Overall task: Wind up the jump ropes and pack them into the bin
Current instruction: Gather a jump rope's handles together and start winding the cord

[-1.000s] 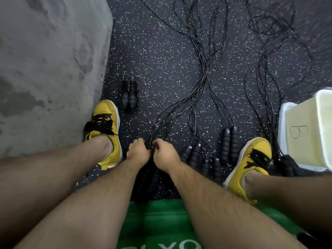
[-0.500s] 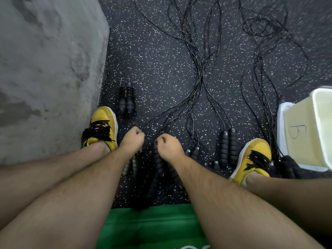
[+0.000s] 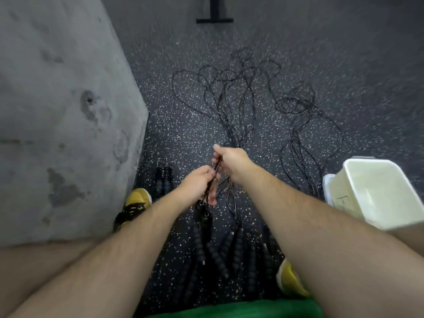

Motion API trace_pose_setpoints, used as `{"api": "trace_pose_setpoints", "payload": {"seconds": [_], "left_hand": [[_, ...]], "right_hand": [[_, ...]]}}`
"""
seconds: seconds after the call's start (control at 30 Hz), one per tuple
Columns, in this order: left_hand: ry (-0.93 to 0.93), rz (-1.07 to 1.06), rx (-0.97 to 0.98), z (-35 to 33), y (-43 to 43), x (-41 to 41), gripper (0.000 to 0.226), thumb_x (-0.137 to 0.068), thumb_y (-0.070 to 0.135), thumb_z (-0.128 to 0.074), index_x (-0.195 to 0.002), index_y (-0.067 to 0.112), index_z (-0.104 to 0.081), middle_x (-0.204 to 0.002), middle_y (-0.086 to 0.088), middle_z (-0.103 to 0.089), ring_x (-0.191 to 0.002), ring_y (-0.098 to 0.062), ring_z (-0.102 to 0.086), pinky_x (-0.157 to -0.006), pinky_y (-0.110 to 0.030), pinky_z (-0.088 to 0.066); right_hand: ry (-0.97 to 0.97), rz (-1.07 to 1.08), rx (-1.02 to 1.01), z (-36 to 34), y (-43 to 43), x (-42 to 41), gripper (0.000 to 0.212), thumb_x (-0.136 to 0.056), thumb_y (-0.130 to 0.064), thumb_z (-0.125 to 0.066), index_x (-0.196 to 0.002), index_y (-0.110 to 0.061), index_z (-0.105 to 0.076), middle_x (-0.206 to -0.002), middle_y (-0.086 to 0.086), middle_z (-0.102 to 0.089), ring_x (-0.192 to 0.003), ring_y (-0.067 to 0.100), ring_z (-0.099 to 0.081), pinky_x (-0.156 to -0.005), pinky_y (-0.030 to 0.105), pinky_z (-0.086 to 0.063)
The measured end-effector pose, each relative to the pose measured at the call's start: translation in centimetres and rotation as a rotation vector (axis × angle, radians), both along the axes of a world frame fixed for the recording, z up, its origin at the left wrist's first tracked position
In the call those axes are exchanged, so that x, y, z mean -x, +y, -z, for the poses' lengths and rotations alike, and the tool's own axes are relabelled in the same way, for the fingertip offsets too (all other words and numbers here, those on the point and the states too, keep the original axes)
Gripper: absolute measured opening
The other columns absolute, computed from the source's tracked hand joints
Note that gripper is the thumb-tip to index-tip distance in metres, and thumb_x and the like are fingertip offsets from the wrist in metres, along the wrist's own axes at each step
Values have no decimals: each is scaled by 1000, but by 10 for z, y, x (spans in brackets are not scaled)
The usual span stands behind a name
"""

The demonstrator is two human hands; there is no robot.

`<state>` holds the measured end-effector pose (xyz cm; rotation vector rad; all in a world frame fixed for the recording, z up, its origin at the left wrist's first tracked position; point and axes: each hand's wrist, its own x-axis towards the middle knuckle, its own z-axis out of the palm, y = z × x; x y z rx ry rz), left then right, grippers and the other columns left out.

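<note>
At frame centre, the left hand (image 3: pixel 196 184) and right hand (image 3: pixel 231 159) both pinch one black jump-rope cord (image 3: pixel 213 177), its handles (image 3: pixel 203 223) dangling below them.

Both hands are raised above a speckled dark floor (image 3: pixel 298 53). The left hand (image 3: pixel 197 182) grips a doubled black cord (image 3: pixel 212 177), and the right hand (image 3: pixel 231 160) pinches the same cord just above it. Two black handles (image 3: pixel 203 228) hang below the left hand. More handles (image 3: pixel 236 246) lie on the floor, their loose cords (image 3: pixel 231 99) trailing away in tangles. A wound rope (image 3: pixel 163 182) sits beside a yellow shoe (image 3: pixel 136 201). A pale bin (image 3: pixel 376 191) stands at right, a grey block (image 3: pixel 57 111) at left.
</note>
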<state>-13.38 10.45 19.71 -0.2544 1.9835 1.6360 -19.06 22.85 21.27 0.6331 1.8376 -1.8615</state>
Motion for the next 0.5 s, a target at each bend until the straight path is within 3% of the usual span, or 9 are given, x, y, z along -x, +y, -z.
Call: {"api": "trace_pose_setpoints", "payload": {"seconds": [0.07,0.17,0.23,0.33,0.43,0.5], "left_hand": [[13,-8,-73,-33,9,8,26,-111,20,-38,-100,7,-57,-64,-12,-59,-57,-29,-64,-66,-45,-62],[93,-42,-164,-106,25,22,27,-111,19,-38,-103,5,-60,-67,-10,-63,-63,-29,-68,-90,-58,-58],[178,-85,-198,-154,31,32,29,-111,21,-35,-111,4,-59,-73,-11,-67,-69,-30,-70,-87,-55,-60],[285,-129,-251,-207,36,44,31,-110,22,-33,-116,8,-59,-87,-11,-71,-74,-29,-71,-84,-52,-60],[318,-126,-339,-230,34,52,33,-109,25,-35,-95,17,-64,-80,-2,-69,-72,-21,-69,-80,-46,-59],[280,-122,-416,-228,29,60,36,-108,33,-32,-93,16,-60,-71,-1,-51,-64,-17,-59,-80,-44,-57]], "right_hand": [[75,-56,-74,-43,9,14,24,-98,-27,-60,-82,-10,-62,-67,2,-62,-68,21,-60,-57,31,-47],[236,-64,-107,-128,23,31,21,-103,-21,-49,-89,-11,-59,-64,-1,-57,-58,14,-57,-42,21,-40],[340,-82,-144,-179,31,39,24,-105,-22,-47,-88,-12,-61,-66,-3,-63,-59,13,-58,-42,20,-38],[468,-118,-125,-229,35,35,24,-103,-23,-49,-88,-12,-64,-66,-2,-70,-64,17,-62,-63,31,-50],[561,-138,-123,-235,38,23,23,-102,-24,-51,-92,-12,-69,-76,1,-72,-68,17,-65,-73,35,-52],[593,-245,-226,-232,39,17,25,-101,-24,-52,-94,-9,-70,-77,2,-74,-69,17,-67,-71,34,-55]]}}
